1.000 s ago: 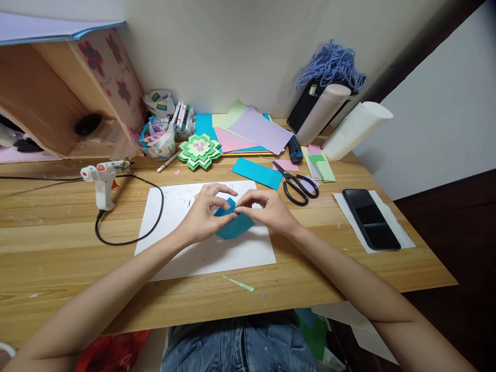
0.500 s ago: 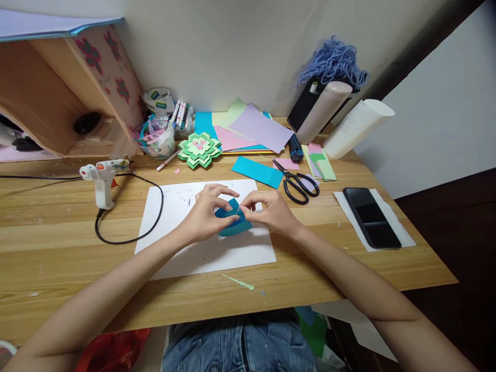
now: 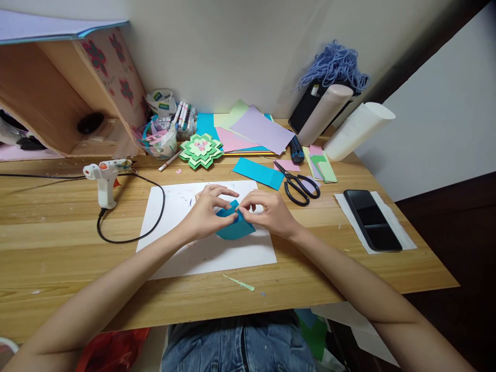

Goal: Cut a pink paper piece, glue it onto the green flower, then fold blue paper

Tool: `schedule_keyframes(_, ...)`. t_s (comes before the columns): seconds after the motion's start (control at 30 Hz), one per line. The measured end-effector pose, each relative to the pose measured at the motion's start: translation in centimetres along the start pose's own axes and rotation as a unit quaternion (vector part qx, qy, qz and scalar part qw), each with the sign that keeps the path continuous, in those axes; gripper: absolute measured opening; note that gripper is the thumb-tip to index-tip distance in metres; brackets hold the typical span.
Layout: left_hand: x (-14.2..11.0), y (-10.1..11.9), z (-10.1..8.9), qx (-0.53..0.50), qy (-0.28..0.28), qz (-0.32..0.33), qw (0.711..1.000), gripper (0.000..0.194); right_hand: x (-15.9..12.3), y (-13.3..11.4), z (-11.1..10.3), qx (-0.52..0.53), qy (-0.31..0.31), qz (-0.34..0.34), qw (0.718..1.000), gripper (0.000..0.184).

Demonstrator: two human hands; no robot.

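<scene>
A folded piece of blue paper [image 3: 235, 231] is held just over a white sheet [image 3: 178, 266] on the table. My left hand [image 3: 211, 213] pinches its upper left part between thumb and fingers. From the other side, my right hand [image 3: 267, 212] grips the same paper near its top middle, fingertips close to the left thumb. Both hands are closed, and the fingers partly hide the fold. Beyond them lie a flat blue paper strip [image 3: 258, 173] and black-handled scissors [image 3: 298, 186].
At the left stands a white glue gun [image 3: 104, 183] with its looping cable. A layered green paper flower [image 3: 201, 151], coloured sheets [image 3: 263, 129] and a tub of scraps [image 3: 158, 139] are at the back. A black phone [image 3: 372, 219] lies at right.
The blue paper has tilted slightly, so more of its front face shows below my fingers. Both hands keep their pinch, and the whole view has shifted a little.
</scene>
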State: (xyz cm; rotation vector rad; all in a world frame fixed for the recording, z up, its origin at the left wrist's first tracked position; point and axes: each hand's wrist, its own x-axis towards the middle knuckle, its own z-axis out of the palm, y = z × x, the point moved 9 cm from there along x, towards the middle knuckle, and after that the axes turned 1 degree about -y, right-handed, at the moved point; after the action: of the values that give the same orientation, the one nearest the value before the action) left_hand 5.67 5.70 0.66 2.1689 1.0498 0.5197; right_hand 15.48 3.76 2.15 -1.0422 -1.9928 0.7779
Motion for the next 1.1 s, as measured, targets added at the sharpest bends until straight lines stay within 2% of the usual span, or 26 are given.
schedule_keyframes(0.13,0.1,-0.2,0.3,0.014,-0.020,0.004,1.000,0.011,-0.1,-0.2,0.2,0.005,0.004,-0.011,1.000,0.009)
schedule_keyframes(0.23,0.0,-0.2,0.2,0.047,-0.030,0.007,0.998,0.017,-0.1,-0.3,0.3,0.003,0.006,-0.012,1.000,0.010)
schedule_keyframes(0.47,-0.3,0.8,0.4,0.120,-0.054,0.053,0.990,0.023,-0.1,-0.9,0.5,-0.003,0.003,-0.026,1.000,0.009)
schedule_keyframes(0.67,-0.6,1.4,0.5,0.140,-0.046,0.083,0.986,0.019,-0.2,-2.2,0.4,-0.011,0.010,-0.068,0.998,0.010)
schedule_keyframes(0.97,-1.1,2.6,0.6,0.183,-0.037,0.122,0.975,0.009,-0.7,-4.3,0.2,-0.015,0.016,-0.173,0.985,0.010)
schedule_keyframes(1.1,-1.3,3.0,0.5,0.185,-0.030,0.131,0.973,0.011,-0.8,-4.2,0.4,-0.018,0.015,-0.170,0.985,0.011)
